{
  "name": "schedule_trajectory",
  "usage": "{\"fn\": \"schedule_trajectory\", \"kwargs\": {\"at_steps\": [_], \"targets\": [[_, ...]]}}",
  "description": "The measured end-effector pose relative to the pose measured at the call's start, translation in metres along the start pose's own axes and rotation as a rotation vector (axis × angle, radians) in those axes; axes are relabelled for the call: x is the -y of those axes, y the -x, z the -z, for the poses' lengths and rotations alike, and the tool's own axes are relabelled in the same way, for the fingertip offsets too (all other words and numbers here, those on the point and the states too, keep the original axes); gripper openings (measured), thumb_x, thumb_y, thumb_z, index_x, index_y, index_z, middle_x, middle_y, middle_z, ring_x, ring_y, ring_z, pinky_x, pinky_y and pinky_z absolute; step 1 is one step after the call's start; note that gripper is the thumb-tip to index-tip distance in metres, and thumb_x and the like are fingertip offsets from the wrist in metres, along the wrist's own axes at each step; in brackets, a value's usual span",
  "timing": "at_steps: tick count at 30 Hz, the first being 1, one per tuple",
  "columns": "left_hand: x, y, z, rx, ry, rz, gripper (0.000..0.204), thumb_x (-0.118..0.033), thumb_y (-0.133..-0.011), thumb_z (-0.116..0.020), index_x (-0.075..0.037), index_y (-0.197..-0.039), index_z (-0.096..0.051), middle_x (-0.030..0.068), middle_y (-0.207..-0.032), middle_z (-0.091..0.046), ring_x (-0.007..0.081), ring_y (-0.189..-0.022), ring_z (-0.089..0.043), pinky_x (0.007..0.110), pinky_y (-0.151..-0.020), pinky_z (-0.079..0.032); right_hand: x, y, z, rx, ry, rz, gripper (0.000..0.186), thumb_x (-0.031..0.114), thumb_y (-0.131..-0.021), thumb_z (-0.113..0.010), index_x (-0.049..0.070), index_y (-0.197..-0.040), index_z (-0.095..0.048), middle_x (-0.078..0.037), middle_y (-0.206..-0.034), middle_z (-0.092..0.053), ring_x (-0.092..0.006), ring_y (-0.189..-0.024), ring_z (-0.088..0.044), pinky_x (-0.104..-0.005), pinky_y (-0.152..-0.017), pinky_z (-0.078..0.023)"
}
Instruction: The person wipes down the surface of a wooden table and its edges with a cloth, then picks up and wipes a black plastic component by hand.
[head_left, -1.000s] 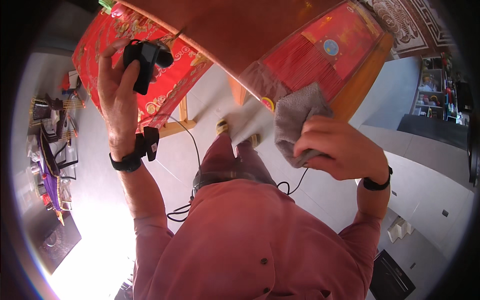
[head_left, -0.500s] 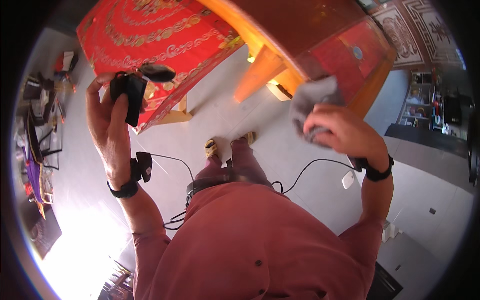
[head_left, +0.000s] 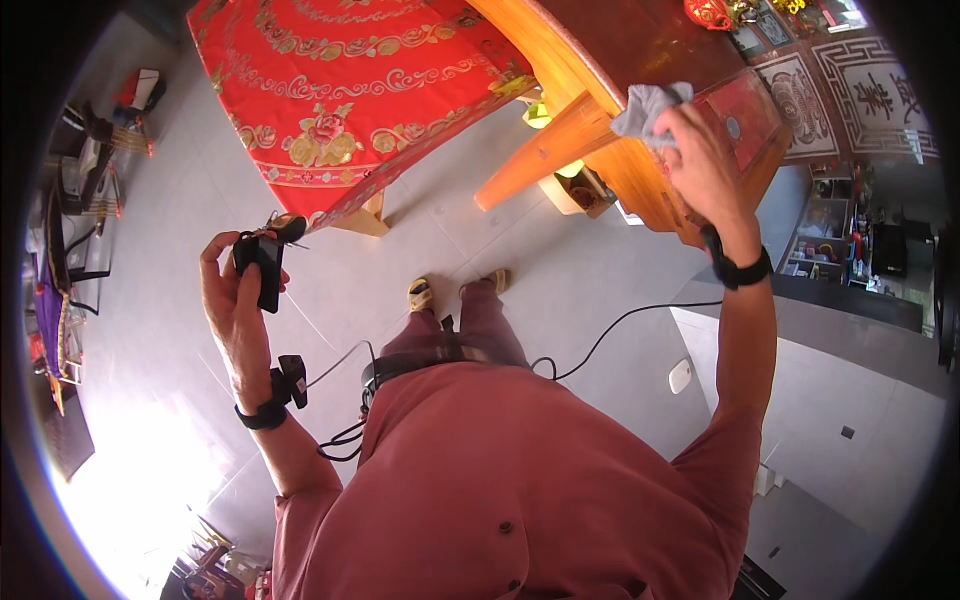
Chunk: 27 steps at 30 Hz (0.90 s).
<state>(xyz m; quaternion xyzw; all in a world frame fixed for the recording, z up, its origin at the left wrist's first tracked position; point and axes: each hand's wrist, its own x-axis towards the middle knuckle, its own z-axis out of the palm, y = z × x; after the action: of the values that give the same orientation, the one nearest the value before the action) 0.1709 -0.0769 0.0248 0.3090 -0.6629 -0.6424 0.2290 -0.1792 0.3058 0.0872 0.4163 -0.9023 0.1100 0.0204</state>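
Note:
My left hand (head_left: 236,318) is raised at the left with its thumb and fingers closed on a flat black rectangular object (head_left: 269,284). Joined to its top is a dark oval piece (head_left: 289,229) with small metal bits beside it, perhaps keys. At the upper right, my right hand (head_left: 702,172) grips a crumpled grey cloth (head_left: 645,112). The cloth lies over the edge of a glossy brown wooden table (head_left: 640,50) with an orange carved side. Whether it presses on the wood, I cannot tell.
A table under a red flowered cloth (head_left: 320,140) stands at the far left. An orange wooden leg (head_left: 535,150) slants toward the grey floor (head_left: 440,235). Right of me is a grey counter (head_left: 800,360). Black cables (head_left: 620,328) run from my wrist straps to my waist.
My right hand has carried the grey cloth up and away from me to the table's edge. My left hand, holding the black object, has come lower and slightly right.

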Motion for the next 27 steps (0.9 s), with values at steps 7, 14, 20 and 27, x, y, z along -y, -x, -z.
{"fn": "schedule_trajectory", "kwargs": {"at_steps": [7,14,20,27], "targets": [[0.007,0.004,0.007,0.020,0.010,0.003,0.038,-0.005,-0.100,-0.050,-0.005,-0.138,-0.046,0.0138,-0.110,-0.068,0.0149,-0.082,-0.060,0.028,-0.078,-0.049,0.064,0.061,0.034,0.671,-0.374,-0.035,0.015,0.001,-0.081,-0.063,0.003,-0.096,-0.064,-0.016,-0.092,-0.066,-0.0339,-0.087,-0.065,-0.0409,-0.077,-0.051],[0.009,-0.010,-0.012,0.086,0.009,-0.006,0.036,-0.005,-0.101,-0.051,-0.007,-0.137,-0.046,0.0111,-0.107,-0.067,0.0139,-0.081,-0.061,0.027,-0.076,-0.049,0.079,0.122,0.018,0.680,-0.608,-0.117,0.017,0.004,-0.083,-0.065,0.006,-0.100,-0.064,-0.011,-0.097,-0.067,-0.0325,-0.085,-0.065,-0.0401,-0.074,-0.052],[0.006,-0.027,-0.038,0.251,0.082,-0.004,0.041,0.002,-0.099,-0.051,-0.005,-0.139,-0.045,0.0143,-0.110,-0.070,0.0174,-0.086,-0.067,0.029,-0.079,-0.053,0.089,0.148,0.001,0.589,-0.780,-0.256,0.017,0.009,-0.085,-0.061,0.005,-0.100,-0.063,-0.014,-0.098,-0.066,-0.0337,-0.090,-0.065,-0.0397,-0.079,-0.051],[-0.005,-0.036,-0.073,0.439,0.295,0.156,0.047,0.005,-0.097,-0.053,-0.002,-0.143,-0.050,0.0160,-0.118,-0.070,0.0207,-0.093,-0.071,0.032,-0.082,-0.057,0.093,0.163,-0.024,0.465,-0.745,-0.235,0.022,0.007,-0.083,-0.067,0.006,-0.104,-0.066,-0.013,-0.098,-0.067,-0.0328,-0.090,-0.065,-0.0388,-0.081,-0.052]]}}
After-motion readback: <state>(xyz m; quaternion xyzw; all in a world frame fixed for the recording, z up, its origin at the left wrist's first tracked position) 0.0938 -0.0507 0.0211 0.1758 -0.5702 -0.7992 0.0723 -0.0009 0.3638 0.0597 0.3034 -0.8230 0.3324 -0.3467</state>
